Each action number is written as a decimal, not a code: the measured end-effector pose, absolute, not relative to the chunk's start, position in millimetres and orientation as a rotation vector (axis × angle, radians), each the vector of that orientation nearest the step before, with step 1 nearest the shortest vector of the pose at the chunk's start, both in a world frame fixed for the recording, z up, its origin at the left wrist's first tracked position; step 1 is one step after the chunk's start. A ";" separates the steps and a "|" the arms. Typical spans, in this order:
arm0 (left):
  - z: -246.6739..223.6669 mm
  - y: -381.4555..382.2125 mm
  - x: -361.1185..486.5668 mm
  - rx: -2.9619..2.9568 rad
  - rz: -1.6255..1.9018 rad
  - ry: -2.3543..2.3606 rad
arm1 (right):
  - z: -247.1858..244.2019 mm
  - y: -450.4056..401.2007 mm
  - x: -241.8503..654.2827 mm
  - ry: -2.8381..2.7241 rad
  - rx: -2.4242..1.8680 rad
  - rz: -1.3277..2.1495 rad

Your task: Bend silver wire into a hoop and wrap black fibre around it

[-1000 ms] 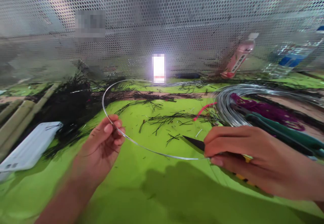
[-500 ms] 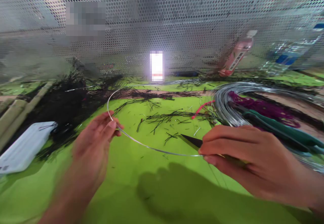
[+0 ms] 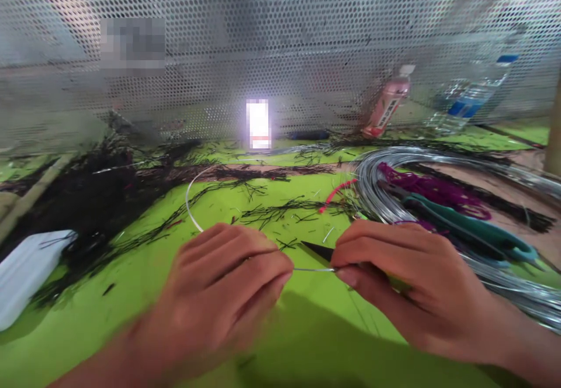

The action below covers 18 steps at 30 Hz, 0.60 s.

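My left hand (image 3: 228,283) pinches a thin silver wire (image 3: 191,212) that curves up and away from it over the green table (image 3: 144,294). My right hand (image 3: 394,277) grips the other end of that wire, and a dark pointed tool tip (image 3: 316,250) sticks out from under its fingers. The two hands are close together, with a short straight stretch of wire between the fingertips.
A coil of silver wire (image 3: 372,183) lies at right with purple fibre (image 3: 421,186) and green-handled scissors (image 3: 464,230) on it. Black twiggy strands (image 3: 109,189) spread across the left and middle. A white flat object (image 3: 21,271) lies at left. Bottles (image 3: 385,104) stand behind a perforated metal screen (image 3: 280,43).
My left hand slid along the wire to the right, closing most of the gap to my right hand. The visible wire loop shrank. The right hand stayed nearly still.
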State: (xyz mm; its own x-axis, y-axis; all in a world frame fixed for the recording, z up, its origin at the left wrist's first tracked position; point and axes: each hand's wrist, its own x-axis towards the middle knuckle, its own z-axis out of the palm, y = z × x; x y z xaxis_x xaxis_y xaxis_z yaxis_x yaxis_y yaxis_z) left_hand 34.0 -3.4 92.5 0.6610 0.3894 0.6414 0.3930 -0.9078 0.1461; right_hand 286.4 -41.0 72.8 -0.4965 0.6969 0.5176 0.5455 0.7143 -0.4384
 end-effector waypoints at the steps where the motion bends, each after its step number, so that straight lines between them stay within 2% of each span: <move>1: 96.9 -1.7 33.7 -2.865 -1.071 -0.668 | 73.4 -41.0 287.1 -2.230 -0.942 0.285; 7: 104.7 -2.3 15.5 -2.686 -0.773 -0.493 | 72.1 -39.7 289.3 -2.238 -0.950 0.292; 14: 89.1 -15.6 7.2 -2.476 -0.808 -0.300 | 71.4 -40.8 288.5 -2.271 -0.972 0.292; 16: 83.7 -16.9 9.2 -2.538 -0.879 -0.360 | 71.1 -40.4 288.1 -2.269 -0.969 0.285; 18: 78.1 -17.3 10.0 -2.718 -1.233 -0.658 | 70.4 -39.9 287.3 -2.268 -0.968 0.283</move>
